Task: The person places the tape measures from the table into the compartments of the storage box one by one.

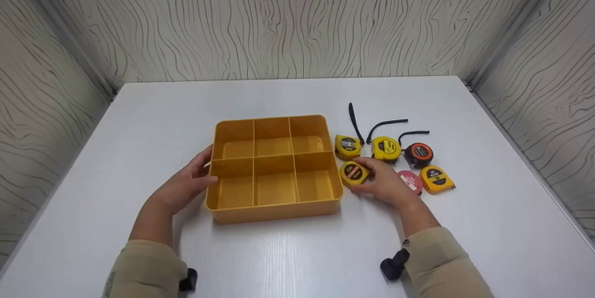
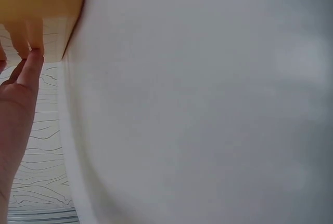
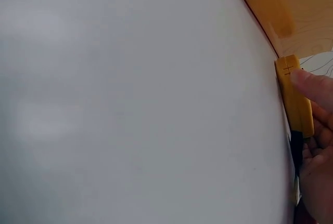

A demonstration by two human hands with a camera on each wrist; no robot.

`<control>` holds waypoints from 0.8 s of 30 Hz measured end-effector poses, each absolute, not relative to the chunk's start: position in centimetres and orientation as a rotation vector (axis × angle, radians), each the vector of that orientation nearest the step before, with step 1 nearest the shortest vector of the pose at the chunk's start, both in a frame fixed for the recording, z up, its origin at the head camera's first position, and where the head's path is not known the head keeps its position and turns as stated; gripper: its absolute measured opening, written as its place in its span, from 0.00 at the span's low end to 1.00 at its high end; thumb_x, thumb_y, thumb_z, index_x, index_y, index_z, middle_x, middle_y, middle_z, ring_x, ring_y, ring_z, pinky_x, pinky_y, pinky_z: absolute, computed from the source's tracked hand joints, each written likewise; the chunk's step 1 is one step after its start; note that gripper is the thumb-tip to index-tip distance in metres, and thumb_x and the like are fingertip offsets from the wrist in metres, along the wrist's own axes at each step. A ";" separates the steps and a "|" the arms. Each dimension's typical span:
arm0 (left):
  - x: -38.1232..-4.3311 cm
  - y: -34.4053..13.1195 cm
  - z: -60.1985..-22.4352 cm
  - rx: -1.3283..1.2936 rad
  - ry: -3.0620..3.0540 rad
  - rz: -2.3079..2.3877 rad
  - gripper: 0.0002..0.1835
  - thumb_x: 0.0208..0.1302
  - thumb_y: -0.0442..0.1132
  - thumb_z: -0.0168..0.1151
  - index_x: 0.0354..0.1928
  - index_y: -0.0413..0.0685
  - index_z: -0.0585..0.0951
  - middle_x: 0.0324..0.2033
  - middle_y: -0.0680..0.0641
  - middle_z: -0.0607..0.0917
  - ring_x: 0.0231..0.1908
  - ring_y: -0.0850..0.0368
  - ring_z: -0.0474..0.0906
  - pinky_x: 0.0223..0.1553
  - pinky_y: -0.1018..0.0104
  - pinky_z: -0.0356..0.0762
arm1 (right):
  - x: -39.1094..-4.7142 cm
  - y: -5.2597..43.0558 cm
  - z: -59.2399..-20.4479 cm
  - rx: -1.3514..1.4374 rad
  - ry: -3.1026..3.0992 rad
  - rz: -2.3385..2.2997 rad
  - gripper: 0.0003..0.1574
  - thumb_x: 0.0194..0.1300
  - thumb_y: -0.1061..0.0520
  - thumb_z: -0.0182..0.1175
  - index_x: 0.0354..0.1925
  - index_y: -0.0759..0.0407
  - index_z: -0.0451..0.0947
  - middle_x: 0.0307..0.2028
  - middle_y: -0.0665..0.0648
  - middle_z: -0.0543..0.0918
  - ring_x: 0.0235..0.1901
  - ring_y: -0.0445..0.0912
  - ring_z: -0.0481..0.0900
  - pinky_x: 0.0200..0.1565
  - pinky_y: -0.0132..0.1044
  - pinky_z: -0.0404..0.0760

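A yellow-orange tray (image 1: 274, 212) with six compartments lies on the white table. My left hand (image 1: 183, 186) rests against its left side, the thumb at the rim. In the left wrist view, straight fingers (image 2: 32, 70) touch the outer wall. My right hand (image 1: 383, 182) pinches a yellow tape measure (image 1: 354, 173) between thumb and fingers, close beside the tray's right wall. The right wrist view shows this tape measure standing low at the table. Behind it sit two more yellow tape measures, one (image 1: 347, 147) near the tray and another (image 1: 386, 148) farther right.
Right of my right hand lie a black-and-orange tape measure (image 1: 419, 154), a pink round one (image 1: 410, 182) partly hidden by the hand, and an orange-yellow one (image 1: 436, 180). Black wrist straps (image 1: 355, 121) stretch out behind. Wood-patterned panels (image 1: 279, 23) enclose the table's back and sides.
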State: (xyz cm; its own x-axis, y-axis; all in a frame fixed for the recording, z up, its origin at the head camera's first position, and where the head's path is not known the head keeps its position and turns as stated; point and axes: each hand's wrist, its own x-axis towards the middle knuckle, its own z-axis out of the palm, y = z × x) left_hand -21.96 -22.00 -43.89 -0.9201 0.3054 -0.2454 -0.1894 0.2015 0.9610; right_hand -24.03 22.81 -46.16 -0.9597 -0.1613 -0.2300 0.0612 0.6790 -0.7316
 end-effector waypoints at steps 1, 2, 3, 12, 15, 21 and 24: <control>-22.0 -22.0 -43.9 0.099 2.104 1.766 0.45 0.55 0.45 0.65 0.70 0.69 0.49 0.69 0.58 0.50 0.67 0.56 0.50 0.65 0.54 0.52 | -24.0 22.8 -46.2 -0.081 2.619 -1.158 0.46 0.44 0.44 0.72 0.61 0.42 0.65 0.58 0.51 0.69 0.57 0.49 0.66 0.60 0.50 0.64; -22.0 -22.0 -43.8 0.099 2.106 1.765 0.45 0.55 0.45 0.64 0.70 0.69 0.49 0.69 0.58 0.50 0.67 0.56 0.50 0.65 0.54 0.51 | -24.0 22.9 -46.2 -0.085 2.619 -1.157 0.46 0.44 0.44 0.72 0.61 0.42 0.65 0.58 0.52 0.69 0.57 0.49 0.66 0.60 0.50 0.65; -21.9 -21.9 -43.8 0.099 2.109 1.762 0.45 0.55 0.45 0.64 0.70 0.69 0.49 0.69 0.58 0.50 0.67 0.56 0.50 0.65 0.53 0.51 | -24.1 22.9 -46.2 -0.086 2.619 -1.159 0.46 0.44 0.44 0.71 0.61 0.42 0.65 0.58 0.52 0.69 0.57 0.49 0.66 0.60 0.50 0.64; -22.0 -22.0 -43.9 0.099 2.115 1.760 0.45 0.55 0.46 0.65 0.70 0.70 0.49 0.69 0.59 0.50 0.67 0.56 0.50 0.64 0.53 0.52 | -24.2 23.0 -45.3 -0.075 2.593 -1.211 0.45 0.47 0.46 0.70 0.62 0.42 0.63 0.58 0.52 0.69 0.57 0.50 0.67 0.58 0.49 0.67; -22.0 -22.1 -43.9 0.088 2.132 1.737 0.45 0.55 0.46 0.64 0.69 0.71 0.49 0.69 0.59 0.50 0.67 0.56 0.50 0.64 0.52 0.51 | -24.2 22.9 -44.8 -0.086 2.566 -1.270 0.44 0.47 0.47 0.71 0.62 0.41 0.64 0.58 0.51 0.69 0.57 0.50 0.66 0.58 0.48 0.68; -22.0 -22.0 -43.9 0.082 2.143 1.714 0.44 0.56 0.47 0.63 0.69 0.72 0.48 0.69 0.59 0.49 0.68 0.55 0.48 0.64 0.51 0.51 | -24.0 23.0 -44.2 -0.086 2.531 -1.374 0.45 0.45 0.47 0.71 0.61 0.41 0.64 0.61 0.52 0.66 0.59 0.51 0.65 0.57 0.47 0.69; -22.0 -22.0 -43.9 0.088 2.121 1.740 0.44 0.56 0.45 0.63 0.70 0.70 0.48 0.69 0.58 0.50 0.68 0.55 0.49 0.64 0.52 0.51 | -24.1 23.0 -43.8 -0.123 2.531 -1.407 0.46 0.46 0.47 0.71 0.62 0.44 0.63 0.62 0.53 0.65 0.61 0.51 0.64 0.59 0.46 0.67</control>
